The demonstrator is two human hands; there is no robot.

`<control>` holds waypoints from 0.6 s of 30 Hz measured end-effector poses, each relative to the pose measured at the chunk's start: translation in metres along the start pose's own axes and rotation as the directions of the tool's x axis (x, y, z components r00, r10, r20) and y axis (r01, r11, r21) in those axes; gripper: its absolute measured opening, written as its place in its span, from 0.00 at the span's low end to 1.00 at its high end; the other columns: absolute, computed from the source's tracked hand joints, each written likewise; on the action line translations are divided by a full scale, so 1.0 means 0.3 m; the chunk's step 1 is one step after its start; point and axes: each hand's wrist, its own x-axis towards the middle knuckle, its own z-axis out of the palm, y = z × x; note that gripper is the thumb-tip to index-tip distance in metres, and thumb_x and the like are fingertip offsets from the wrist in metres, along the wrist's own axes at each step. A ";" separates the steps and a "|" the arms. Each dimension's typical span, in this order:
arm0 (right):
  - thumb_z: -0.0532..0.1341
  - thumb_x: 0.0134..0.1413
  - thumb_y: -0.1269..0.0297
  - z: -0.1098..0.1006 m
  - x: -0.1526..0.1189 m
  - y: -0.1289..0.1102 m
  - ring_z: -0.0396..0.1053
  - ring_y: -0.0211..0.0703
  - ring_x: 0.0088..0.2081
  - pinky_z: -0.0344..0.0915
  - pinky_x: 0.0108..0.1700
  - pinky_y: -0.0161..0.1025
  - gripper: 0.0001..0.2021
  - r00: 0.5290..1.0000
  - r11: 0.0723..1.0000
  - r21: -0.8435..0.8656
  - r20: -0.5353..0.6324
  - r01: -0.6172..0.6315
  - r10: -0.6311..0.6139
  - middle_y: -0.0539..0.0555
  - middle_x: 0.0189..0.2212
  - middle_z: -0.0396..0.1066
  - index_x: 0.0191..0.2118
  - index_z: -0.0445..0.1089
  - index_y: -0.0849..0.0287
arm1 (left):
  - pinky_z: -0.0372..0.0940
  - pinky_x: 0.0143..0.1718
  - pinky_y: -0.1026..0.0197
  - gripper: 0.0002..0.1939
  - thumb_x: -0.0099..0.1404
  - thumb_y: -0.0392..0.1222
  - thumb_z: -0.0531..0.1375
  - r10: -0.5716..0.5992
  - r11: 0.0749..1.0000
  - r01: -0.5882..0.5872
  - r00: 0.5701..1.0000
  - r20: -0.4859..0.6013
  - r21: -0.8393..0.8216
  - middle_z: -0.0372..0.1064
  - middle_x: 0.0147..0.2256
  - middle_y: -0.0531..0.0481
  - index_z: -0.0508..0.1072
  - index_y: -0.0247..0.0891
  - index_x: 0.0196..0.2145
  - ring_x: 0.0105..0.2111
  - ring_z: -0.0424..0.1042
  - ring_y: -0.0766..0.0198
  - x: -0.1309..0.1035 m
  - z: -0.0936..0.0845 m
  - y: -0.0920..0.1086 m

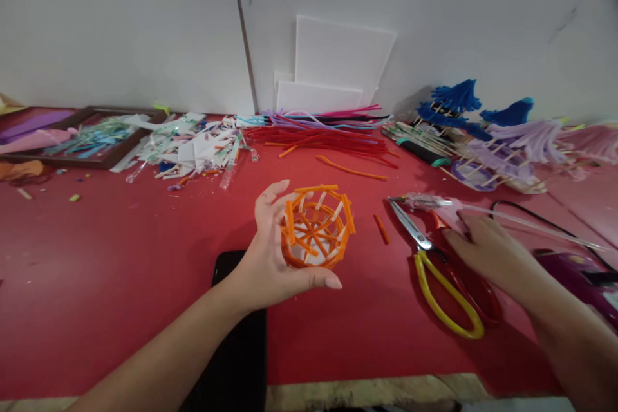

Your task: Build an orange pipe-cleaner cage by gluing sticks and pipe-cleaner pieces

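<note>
My left hand is curled around a small openwork basket of orange pipe cleaners and pale sticks, its thumb in front and fingers behind. The basket is tilted, so spokes crossing its base show through the open rim. At the right, my right hand grips a hot glue gun by its pink handle, nozzle pointing left. A long clear glue stick trails from the gun's back. Just below lie big scissors with yellow and red handles. A short orange pipe-cleaner piece rests between the hands.
Red and purple pipe cleaners lie along the back, before white boards. Scraps and a brown frame are at the left. Blue-topped stick models stand back right. A black flat object lies under my left forearm.
</note>
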 end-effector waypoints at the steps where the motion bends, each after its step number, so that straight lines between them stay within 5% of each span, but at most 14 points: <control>1: 0.58 0.57 0.64 -0.010 -0.003 -0.019 0.70 0.55 0.29 0.63 0.32 0.48 0.05 1.000 0.998 -0.064 -0.006 -0.020 0.020 0.61 0.27 0.71 0.30 0.67 0.57 | 0.65 0.60 0.35 0.59 0.41 0.49 0.78 0.018 0.998 -0.017 1.000 -0.021 0.064 0.59 0.58 0.35 0.46 0.48 0.61 0.59 0.68 0.39 -0.001 0.002 -0.004; 4: 0.57 0.60 0.61 -0.049 -0.006 -0.089 0.69 0.66 0.44 0.63 0.46 0.58 0.11 0.997 0.965 -0.259 -0.077 -0.030 0.010 0.70 0.39 0.72 0.43 0.71 0.62 | 0.58 0.63 0.30 0.56 0.43 0.52 0.77 0.017 0.988 0.001 0.993 -0.113 0.154 0.56 0.60 0.33 0.48 0.45 0.60 0.62 0.62 0.37 -0.011 0.018 -0.014; 6: 0.58 0.61 0.60 -0.060 -0.005 -0.140 0.68 0.62 0.46 0.62 0.50 0.57 0.11 0.993 0.968 -0.249 -0.101 0.039 -0.066 0.68 0.41 0.71 0.43 0.72 0.60 | 0.58 0.63 0.31 0.51 0.49 0.49 0.75 0.004 0.991 0.017 0.988 -0.157 0.134 0.58 0.59 0.34 0.46 0.45 0.60 0.62 0.64 0.40 -0.019 0.034 -0.014; 12: 0.61 0.58 0.55 0.008 0.003 -0.255 0.65 0.61 0.47 0.62 0.46 0.55 0.13 0.977 0.962 -0.171 0.050 0.211 -0.206 0.63 0.44 0.70 0.37 0.76 0.59 | 0.74 0.51 0.41 0.44 0.55 0.38 0.70 0.003 1.000 -0.001 0.994 -0.110 0.016 0.68 0.51 0.41 0.46 0.47 0.59 0.49 0.77 0.50 -0.022 0.056 0.003; 18: 0.56 0.60 0.68 0.060 0.026 -0.277 0.67 0.57 0.42 0.62 0.43 0.52 0.09 0.962 0.964 -0.030 0.072 0.266 -0.263 0.60 0.37 0.73 0.33 0.73 0.57 | 0.75 0.51 0.45 0.45 0.53 0.37 0.72 -0.035 0.995 0.024 0.992 -0.120 -0.092 0.65 0.54 0.39 0.46 0.48 0.57 0.51 0.76 0.50 -0.023 0.056 0.006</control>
